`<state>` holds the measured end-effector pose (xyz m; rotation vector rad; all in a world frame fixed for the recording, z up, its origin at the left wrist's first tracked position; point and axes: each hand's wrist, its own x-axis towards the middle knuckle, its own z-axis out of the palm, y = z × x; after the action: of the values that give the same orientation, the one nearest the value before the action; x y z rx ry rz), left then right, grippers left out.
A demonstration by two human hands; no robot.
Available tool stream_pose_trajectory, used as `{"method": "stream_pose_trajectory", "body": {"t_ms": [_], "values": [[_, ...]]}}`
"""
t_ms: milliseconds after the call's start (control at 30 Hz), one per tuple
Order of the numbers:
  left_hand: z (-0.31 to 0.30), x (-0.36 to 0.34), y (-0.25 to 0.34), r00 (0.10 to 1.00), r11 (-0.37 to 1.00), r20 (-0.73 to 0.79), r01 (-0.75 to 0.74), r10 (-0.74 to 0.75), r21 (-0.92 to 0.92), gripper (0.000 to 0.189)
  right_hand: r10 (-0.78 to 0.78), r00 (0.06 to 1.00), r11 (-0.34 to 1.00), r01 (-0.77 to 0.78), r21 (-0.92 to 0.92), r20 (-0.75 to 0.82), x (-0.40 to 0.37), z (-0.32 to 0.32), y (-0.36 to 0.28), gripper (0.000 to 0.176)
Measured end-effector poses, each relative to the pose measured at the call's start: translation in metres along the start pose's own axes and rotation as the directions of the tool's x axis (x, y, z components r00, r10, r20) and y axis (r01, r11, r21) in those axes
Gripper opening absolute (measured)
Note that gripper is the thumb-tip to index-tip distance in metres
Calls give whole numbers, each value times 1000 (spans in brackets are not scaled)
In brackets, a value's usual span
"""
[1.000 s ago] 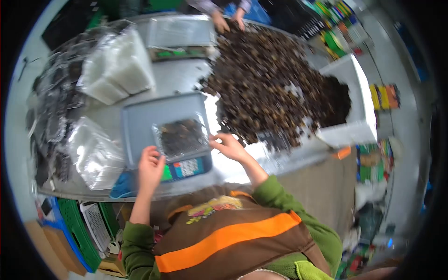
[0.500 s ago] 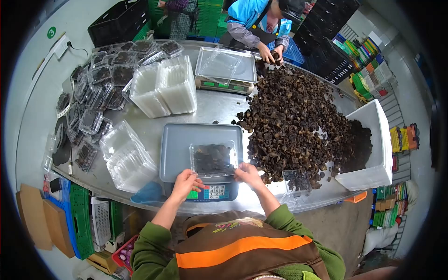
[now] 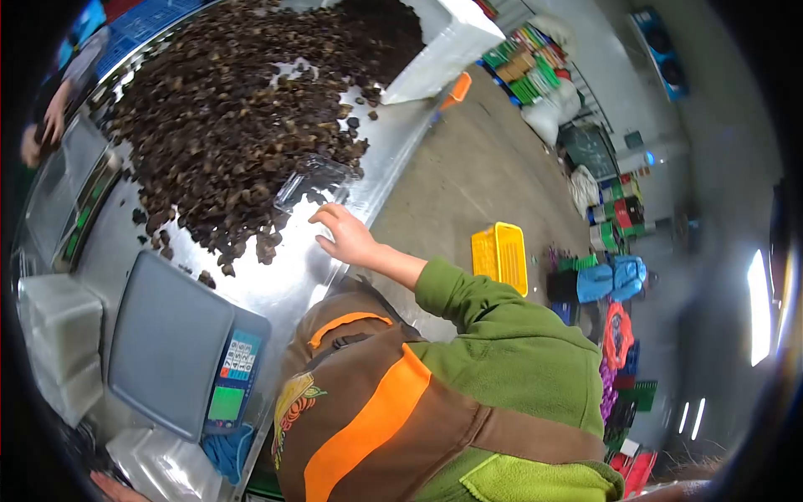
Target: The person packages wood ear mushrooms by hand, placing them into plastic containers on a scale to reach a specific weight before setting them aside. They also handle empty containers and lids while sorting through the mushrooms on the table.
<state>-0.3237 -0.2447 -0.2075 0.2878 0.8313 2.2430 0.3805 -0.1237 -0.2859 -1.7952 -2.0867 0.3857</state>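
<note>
One right hand is open at the near edge of one big pile of dark mushrooms on the worktop. Its fingers are spread wide and hold nothing. One clear plastic box lies at the pile's edge, just past the fingertips. There are two scales. One scale sits on the near side of the pile. The other scale is at the pile's left side, next to another person's two hands. One white box stands at the pile's far end.
</note>
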Motion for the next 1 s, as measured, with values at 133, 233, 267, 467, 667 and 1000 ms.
{"method": "stream_pose_trajectory", "body": {"t_ms": [133, 233, 267, 467, 667, 1000], "values": [[-2, -8, -91, 918, 377, 392, -341, -67, 861, 48, -48, 993, 966, 19, -258, -106, -8, 0, 29, 48], [105, -66, -186, 911, 596, 6, 264, -411, 759, 43, -125, 974, 961, 71, -268, -190, 16, 27, 54, 37], [132, -90, -208, 880, 557, 38, 265, -473, 787, 40, -125, 969, 971, 75, -227, -214, 21, 30, 58, 31], [194, -162, -283, 580, 412, 238, 188, -779, 892, 38, -304, 923, 952, 284, -117, -234, 35, -10, 12, 19], [202, -229, -345, 364, 375, 393, -123, -844, 919, 69, -269, 939, 940, 305, 154, -214, 34, -12, -47, 20], [231, -201, -352, 408, 299, 106, 446, -907, 844, 60, 300, 795, 872, -3, 490, -527, 72, 18, 64, 54]]}}
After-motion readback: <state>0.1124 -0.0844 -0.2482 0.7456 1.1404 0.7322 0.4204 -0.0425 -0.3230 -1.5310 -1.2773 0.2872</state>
